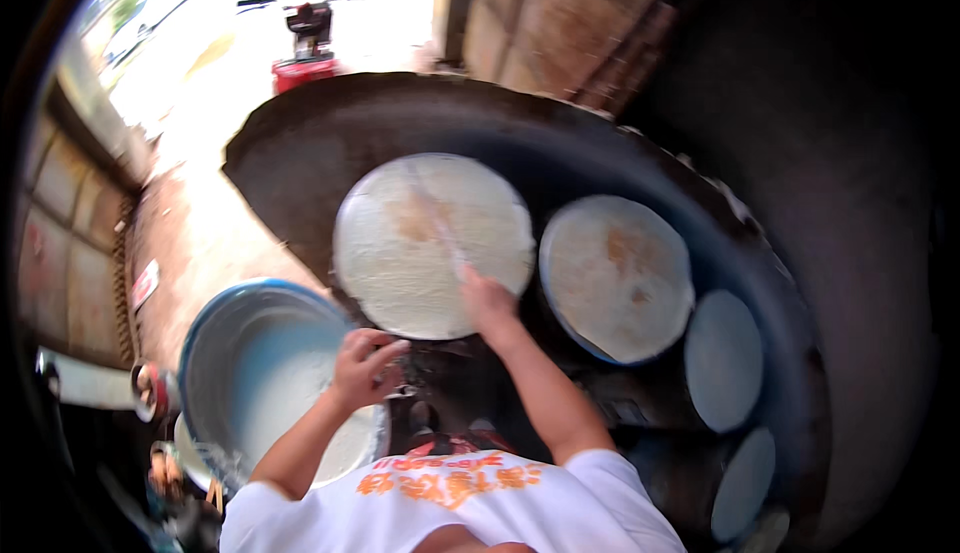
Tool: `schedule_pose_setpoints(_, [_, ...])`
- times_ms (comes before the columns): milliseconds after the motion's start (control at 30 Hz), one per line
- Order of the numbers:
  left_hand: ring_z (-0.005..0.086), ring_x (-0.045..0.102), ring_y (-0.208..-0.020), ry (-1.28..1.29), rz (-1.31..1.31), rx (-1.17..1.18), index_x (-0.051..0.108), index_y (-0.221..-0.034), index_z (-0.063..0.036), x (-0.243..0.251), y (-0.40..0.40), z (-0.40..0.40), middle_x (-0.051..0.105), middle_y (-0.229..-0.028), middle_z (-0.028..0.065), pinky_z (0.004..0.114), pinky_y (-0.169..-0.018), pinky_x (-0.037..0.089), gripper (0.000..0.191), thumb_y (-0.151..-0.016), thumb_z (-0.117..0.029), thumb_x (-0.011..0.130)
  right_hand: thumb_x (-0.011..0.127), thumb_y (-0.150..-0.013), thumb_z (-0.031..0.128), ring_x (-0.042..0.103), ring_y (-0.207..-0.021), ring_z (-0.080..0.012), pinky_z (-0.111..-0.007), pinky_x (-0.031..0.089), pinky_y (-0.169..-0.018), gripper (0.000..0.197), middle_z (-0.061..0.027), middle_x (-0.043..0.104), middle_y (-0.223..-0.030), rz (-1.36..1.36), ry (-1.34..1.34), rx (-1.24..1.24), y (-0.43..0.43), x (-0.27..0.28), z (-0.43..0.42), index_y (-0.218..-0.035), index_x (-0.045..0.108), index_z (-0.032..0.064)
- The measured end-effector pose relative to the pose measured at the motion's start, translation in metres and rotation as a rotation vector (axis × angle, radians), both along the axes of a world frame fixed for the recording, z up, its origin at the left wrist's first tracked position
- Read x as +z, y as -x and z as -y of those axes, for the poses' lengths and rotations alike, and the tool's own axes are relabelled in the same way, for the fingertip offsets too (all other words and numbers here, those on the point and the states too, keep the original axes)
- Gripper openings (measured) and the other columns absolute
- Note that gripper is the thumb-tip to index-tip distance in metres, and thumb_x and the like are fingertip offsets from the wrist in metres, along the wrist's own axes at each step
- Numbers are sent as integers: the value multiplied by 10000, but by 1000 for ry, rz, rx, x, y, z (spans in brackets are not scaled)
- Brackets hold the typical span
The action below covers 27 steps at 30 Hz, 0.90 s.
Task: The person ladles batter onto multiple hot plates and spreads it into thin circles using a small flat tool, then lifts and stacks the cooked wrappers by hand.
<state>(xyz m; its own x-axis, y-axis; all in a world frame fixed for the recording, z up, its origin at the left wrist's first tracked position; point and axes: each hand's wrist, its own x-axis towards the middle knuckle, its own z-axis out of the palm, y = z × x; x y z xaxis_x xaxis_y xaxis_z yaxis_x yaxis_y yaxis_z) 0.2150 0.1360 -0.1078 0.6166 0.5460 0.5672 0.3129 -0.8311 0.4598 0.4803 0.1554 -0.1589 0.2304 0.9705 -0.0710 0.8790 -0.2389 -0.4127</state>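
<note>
My right hand (pixel 489 301) grips one end of a long, thin spreader (pixel 436 211), blurred by motion. It slants across a pale round crepe (pixel 382 253) that covers a round griddle and shows a browned patch near its middle. Over the near right rim of a large blue tub (pixel 262 283), my left hand (pixel 366 369) hovers with its fingers apart and nothing visible in them. White batter (pixel 289 384) lies in the tub. To the right, a second crepe (pixel 615 283) with brown spots covers another griddle.
Further round discs (pixel 724 361) (pixel 744 484) line the right side of a big dark curved counter (pixel 300 148). Eggs (pixel 163 470) sit at the lower left, near an opened can (pixel 150 391). Beyond the counter stands a red vehicle with handlebars (pixel 306 35) in bright light.
</note>
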Motion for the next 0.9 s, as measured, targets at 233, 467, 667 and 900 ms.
schedule_pose_setpoints(233, [299,553,-835,-6,68,-42,650,-1043,-84,26,-78,-6,578,-922,113,407,-750,444,394,-653,-26,648,520,-905,263,648,-809,-388,-483,520,-680,342,-208,650,-874,-71,-6,-48,-7,21,109,-1229,563,164])
schedule_pose_setpoints(467, [363,520,-1061,99,30,72,587,-1185,-88,30,-264,-40,568,-1116,173,433,-910,420,413,-778,-92,659,729,-745,261,654,-722,-309,-418,505,-659,323,-168,654,-775,-146,-191,-551,-245,86,200,-917,624,8])
schedule_pose_setpoints(667, [334,542,-1082,185,-510,378,492,-1278,-62,-33,-462,-147,586,-1173,162,415,-874,461,536,-780,-228,596,700,-709,102,495,-1151,-353,-384,437,-931,216,-189,518,-1240,86,-360,-298,-470,22,109,-811,537,6])
schedule_pose_setpoints(900, [382,616,-782,481,-149,299,676,-810,-37,-39,-468,-159,634,-811,206,443,-700,486,195,-760,-206,591,677,-785,144,455,-562,-173,-319,423,-573,206,-66,480,-620,-275,-430,-240,-479,25,83,-829,524,13])
